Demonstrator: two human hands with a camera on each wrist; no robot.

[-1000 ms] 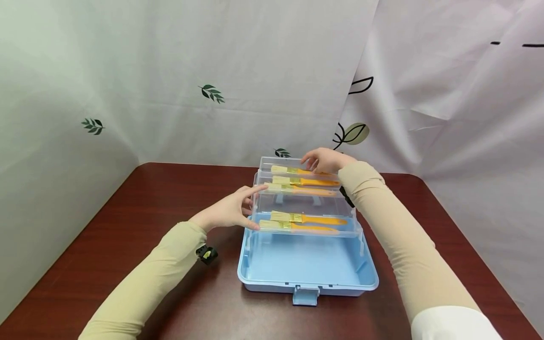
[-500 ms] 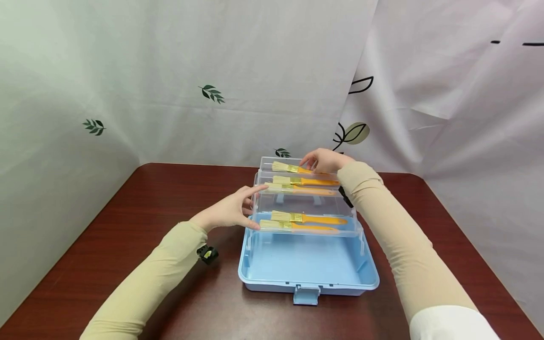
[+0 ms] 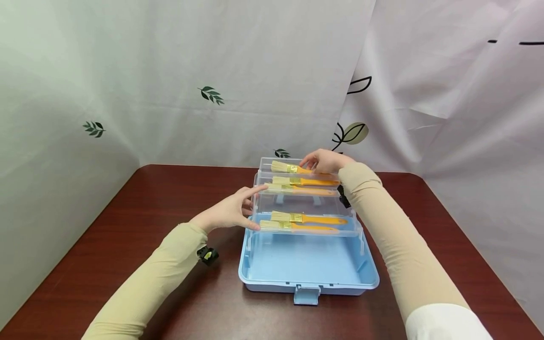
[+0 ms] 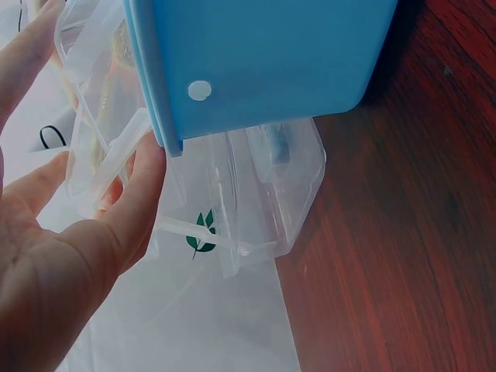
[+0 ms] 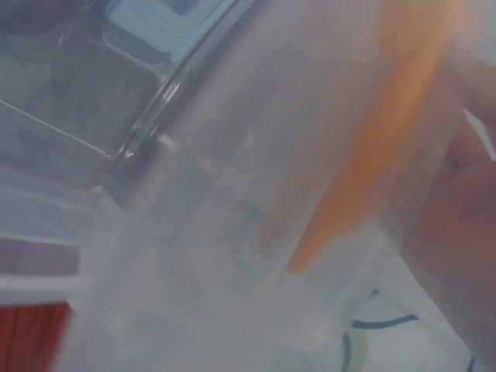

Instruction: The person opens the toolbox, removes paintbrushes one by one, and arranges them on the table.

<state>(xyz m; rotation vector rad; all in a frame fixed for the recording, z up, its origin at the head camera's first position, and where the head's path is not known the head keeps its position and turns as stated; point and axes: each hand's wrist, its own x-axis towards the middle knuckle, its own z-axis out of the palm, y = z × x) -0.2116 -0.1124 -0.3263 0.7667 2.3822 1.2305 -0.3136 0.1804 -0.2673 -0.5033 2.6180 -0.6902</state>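
A light blue toolbox [image 3: 306, 264] lies open on the table, with clear stepped trays [image 3: 308, 205] raised above its base. At the back, over the top tray, my right hand [image 3: 325, 161] pinches the orange handle of a paintbrush [image 3: 285, 167] with pale bristles. Two paintbrushes [image 3: 306, 182] lie in the middle tray and two more paintbrushes [image 3: 309, 218] in the lowest tray. My left hand [image 3: 229, 210] touches the trays' left ends, index finger at the middle tray and thumb at the lowest, both fairly straight. The right wrist view is blurred by clear plastic.
The toolbox's latch [image 3: 306, 295] hangs down at the front. A dark reddish table [image 3: 170, 198] spreads around it. Behind hangs a white curtain [image 3: 238, 61] with leaf prints.
The paintbrush in my right hand has risen slightly at its bristle end within the top tray. My left hand has stayed in place at the trays.
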